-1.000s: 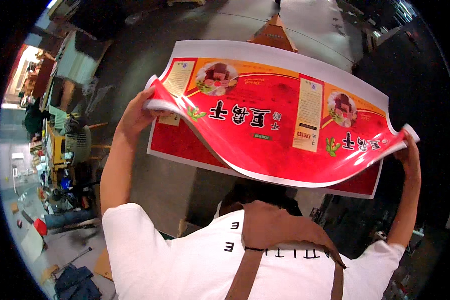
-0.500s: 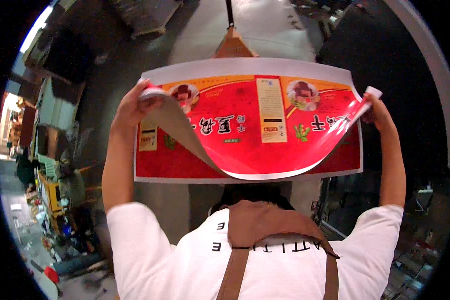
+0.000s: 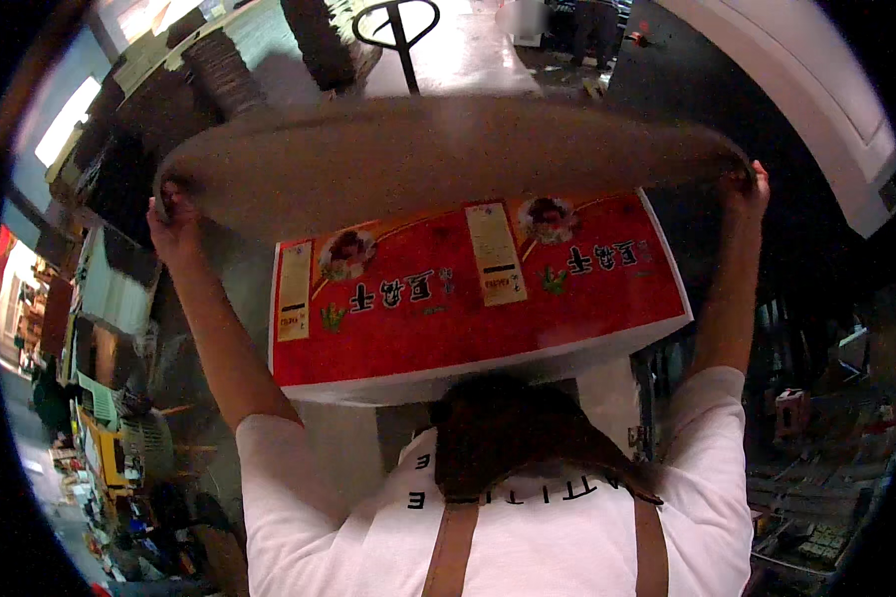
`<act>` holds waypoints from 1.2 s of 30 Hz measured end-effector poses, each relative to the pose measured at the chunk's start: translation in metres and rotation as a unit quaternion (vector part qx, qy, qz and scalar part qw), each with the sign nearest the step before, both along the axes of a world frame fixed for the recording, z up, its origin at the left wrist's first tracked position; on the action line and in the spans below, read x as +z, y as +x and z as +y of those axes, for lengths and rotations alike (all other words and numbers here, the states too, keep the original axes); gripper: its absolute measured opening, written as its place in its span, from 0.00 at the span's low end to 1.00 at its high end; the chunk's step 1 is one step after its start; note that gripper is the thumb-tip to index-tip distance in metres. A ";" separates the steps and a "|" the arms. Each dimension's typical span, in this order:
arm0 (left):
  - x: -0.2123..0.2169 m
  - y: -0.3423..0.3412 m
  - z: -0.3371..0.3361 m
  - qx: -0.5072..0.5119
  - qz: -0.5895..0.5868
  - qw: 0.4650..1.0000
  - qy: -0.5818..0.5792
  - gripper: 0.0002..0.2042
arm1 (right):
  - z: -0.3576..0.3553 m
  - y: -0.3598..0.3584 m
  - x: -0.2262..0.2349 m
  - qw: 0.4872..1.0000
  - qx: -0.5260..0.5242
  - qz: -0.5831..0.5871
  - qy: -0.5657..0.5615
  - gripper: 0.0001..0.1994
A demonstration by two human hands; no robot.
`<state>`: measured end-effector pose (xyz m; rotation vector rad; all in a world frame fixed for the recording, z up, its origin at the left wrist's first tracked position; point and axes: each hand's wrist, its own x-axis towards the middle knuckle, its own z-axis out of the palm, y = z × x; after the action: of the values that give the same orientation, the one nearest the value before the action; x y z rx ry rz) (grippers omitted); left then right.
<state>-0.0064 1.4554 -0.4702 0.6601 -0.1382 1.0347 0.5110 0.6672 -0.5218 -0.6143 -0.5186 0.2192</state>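
My left hand (image 3: 174, 214) and my right hand (image 3: 745, 184) each grip one end of a large flexible sheet (image 3: 448, 159). The sheet is lifted and stretched wide between them, and its plain brown underside faces the camera. Below it lies a stack of red printed sheets (image 3: 468, 308) with yellow panels, pictures and white edges. Both arms reach up and outward. A white shirt with brown straps (image 3: 528, 537) and dark hair fill the lower middle.
A pallet jack handle (image 3: 398, 25) stands beyond the sheet on a pale floor. Stacks of brown board (image 3: 319, 40) sit at the upper left. A white machine housing (image 3: 816, 99) runs along the right. Cluttered shelves (image 3: 100, 448) line the left, and another person (image 3: 587, 20) stands far off.
The top sheet has been raised and turned over, so its brown back shows instead of the red print. Both hands have moved higher and farther apart.
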 end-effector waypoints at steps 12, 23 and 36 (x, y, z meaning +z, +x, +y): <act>-0.044 0.063 -0.049 0.081 0.179 0.980 0.035 0.15 | 0.063 -0.064 -0.024 0.915 -0.233 0.328 -0.030 0.11; -0.076 0.042 -0.008 -0.189 0.135 0.963 -0.138 0.14 | 0.002 -0.076 -0.102 0.932 -0.162 0.310 -0.096 0.15; -0.084 0.137 -0.131 -0.082 0.365 0.927 0.030 0.13 | 0.111 -0.133 -0.096 0.876 -0.309 0.328 -0.173 0.19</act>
<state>0.1303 1.3240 -0.5545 1.0327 0.4219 0.5719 0.3777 0.7778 -0.6182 -0.9683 0.3982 -0.1003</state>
